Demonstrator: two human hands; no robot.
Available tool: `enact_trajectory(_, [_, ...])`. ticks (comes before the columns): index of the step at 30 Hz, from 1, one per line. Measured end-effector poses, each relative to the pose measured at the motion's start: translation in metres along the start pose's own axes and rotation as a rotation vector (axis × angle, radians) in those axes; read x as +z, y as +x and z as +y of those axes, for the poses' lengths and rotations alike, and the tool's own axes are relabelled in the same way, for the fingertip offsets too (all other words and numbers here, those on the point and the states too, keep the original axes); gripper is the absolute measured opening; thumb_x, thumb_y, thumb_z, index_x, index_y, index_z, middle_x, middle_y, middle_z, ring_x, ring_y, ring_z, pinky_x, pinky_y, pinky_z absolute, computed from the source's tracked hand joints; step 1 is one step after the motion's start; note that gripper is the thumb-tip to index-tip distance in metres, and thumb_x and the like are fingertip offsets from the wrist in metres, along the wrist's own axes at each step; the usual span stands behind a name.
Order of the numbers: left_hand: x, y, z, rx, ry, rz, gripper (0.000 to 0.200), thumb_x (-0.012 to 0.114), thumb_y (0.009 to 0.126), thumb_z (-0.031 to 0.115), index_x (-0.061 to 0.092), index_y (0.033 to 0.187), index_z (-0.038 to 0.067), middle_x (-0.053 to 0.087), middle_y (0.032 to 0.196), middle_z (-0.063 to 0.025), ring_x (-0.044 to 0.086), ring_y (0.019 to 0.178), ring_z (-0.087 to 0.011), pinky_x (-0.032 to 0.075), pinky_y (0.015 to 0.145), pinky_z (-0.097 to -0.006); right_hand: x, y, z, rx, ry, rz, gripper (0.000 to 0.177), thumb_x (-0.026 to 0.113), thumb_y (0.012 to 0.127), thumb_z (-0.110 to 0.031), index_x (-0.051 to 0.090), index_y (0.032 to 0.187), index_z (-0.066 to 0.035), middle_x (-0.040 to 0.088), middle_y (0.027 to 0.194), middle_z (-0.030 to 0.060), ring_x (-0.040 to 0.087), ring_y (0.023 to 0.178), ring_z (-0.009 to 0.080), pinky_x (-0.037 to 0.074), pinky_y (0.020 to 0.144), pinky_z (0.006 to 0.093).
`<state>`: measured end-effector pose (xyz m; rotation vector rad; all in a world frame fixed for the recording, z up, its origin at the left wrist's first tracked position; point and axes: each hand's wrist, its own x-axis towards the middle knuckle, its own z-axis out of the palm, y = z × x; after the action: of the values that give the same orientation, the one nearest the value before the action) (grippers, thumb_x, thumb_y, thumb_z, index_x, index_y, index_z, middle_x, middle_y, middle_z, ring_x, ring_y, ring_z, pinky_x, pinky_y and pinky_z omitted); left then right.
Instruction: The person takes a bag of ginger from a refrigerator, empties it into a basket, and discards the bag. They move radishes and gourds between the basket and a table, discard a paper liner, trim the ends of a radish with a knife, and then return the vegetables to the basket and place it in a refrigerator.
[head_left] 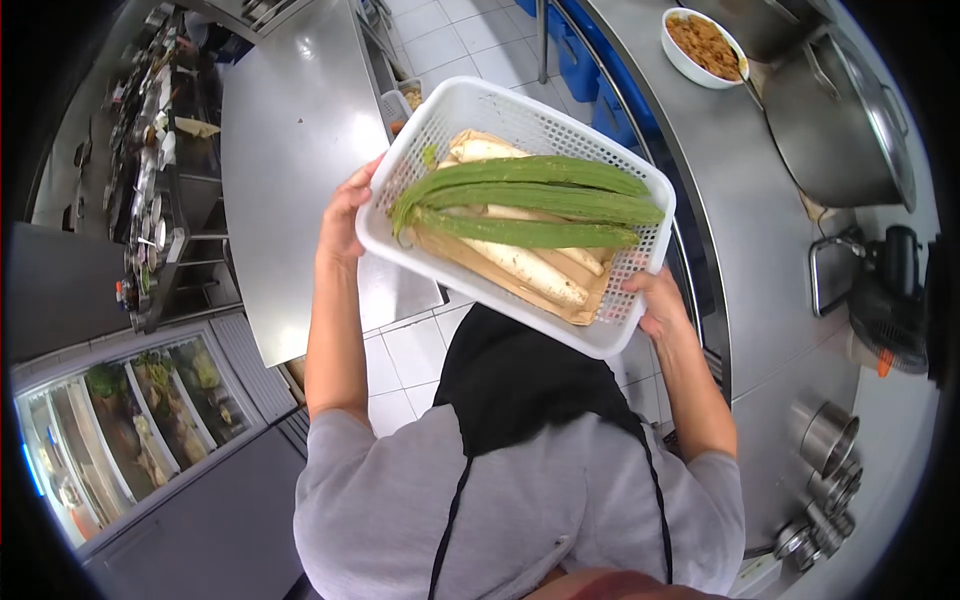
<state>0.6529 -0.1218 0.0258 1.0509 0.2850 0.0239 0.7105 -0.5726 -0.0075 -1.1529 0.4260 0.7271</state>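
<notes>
Both my hands carry a white perforated plastic basket in front of my body, tilted a little down to the right. My left hand grips its left rim, and my right hand holds the lower right corner with the thumb over the edge. Inside lie several long ridged green gourds on top. Under them are white radishes, partly hidden, resting on a sheet of brown paper or cardboard.
To the left stands a steel table. Along the right runs a steel counter with a white bowl of brown food, a large lidded pot and a black fan. A glass-fronted fridge with vegetables is at lower left.
</notes>
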Motion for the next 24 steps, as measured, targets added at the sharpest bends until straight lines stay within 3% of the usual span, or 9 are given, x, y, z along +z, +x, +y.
enact_trajectory(5, [-0.002, 0.06, 0.006, 0.155, 0.105, 0.118, 0.067, 0.061, 0.08, 0.014, 0.05, 0.142, -0.008, 0.061, 0.135, -0.0201, 0.057, 0.126, -0.025, 0.041, 0.112, -0.0349, 0.006, 0.071, -0.02, 0.118, -0.007, -0.008, 0.067, 0.054, 0.068, 0.008, 0.047, 0.134, 0.01, 0.06, 0.122, 0.0221, 0.064, 0.109, 0.0366, 0.054, 0.099, 0.0483])
enact_trajectory(10, [-0.015, 0.124, -0.005, 0.269, 0.033, 0.261, 0.063, 0.059, 0.083, 0.008, 0.05, 0.143, -0.006, 0.056, 0.14, -0.0188, 0.052, 0.131, -0.0254, 0.038, 0.114, -0.0357, 0.032, 0.137, -0.047, 0.016, -0.005, -0.026, 0.062, 0.053, 0.07, 0.011, 0.048, 0.132, 0.008, 0.06, 0.119, 0.0202, 0.063, 0.109, 0.0368, 0.054, 0.099, 0.0506])
enact_trajectory(15, [-0.01, 0.168, -0.001, 0.329, -0.118, 0.338, 0.064, 0.054, 0.088, 0.004, 0.04, 0.15, -0.006, 0.043, 0.151, -0.0197, 0.049, 0.135, -0.0286, 0.04, 0.113, -0.04, 0.051, 0.194, -0.072, 0.029, 0.0, -0.028, 0.061, 0.053, 0.072, 0.011, 0.047, 0.132, 0.008, 0.059, 0.121, 0.0203, 0.062, 0.111, 0.0371, 0.053, 0.1, 0.0513])
enact_trajectory(18, [-0.012, 0.189, -0.006, 0.376, -0.094, 0.368, 0.069, 0.055, 0.089, 0.008, 0.032, 0.151, -0.009, 0.035, 0.156, -0.0229, 0.043, 0.141, -0.029, 0.033, 0.119, -0.0399, 0.065, 0.223, -0.08, 0.026, 0.037, -0.026, 0.059, 0.052, 0.072, 0.012, 0.047, 0.131, 0.009, 0.059, 0.12, 0.021, 0.062, 0.11, 0.038, 0.054, 0.098, 0.0527])
enact_trajectory(24, [0.005, 0.207, -0.02, 0.338, -0.179, 0.462, 0.073, 0.054, 0.085, -0.005, 0.034, 0.155, 0.003, 0.037, 0.157, -0.0155, 0.039, 0.144, -0.0313, 0.041, 0.111, -0.0387, 0.087, 0.295, -0.093, 0.037, 0.04, 0.019, 0.055, 0.052, 0.071, 0.015, 0.049, 0.125, 0.012, 0.059, 0.117, 0.0216, 0.063, 0.106, 0.0382, 0.055, 0.096, 0.0523])
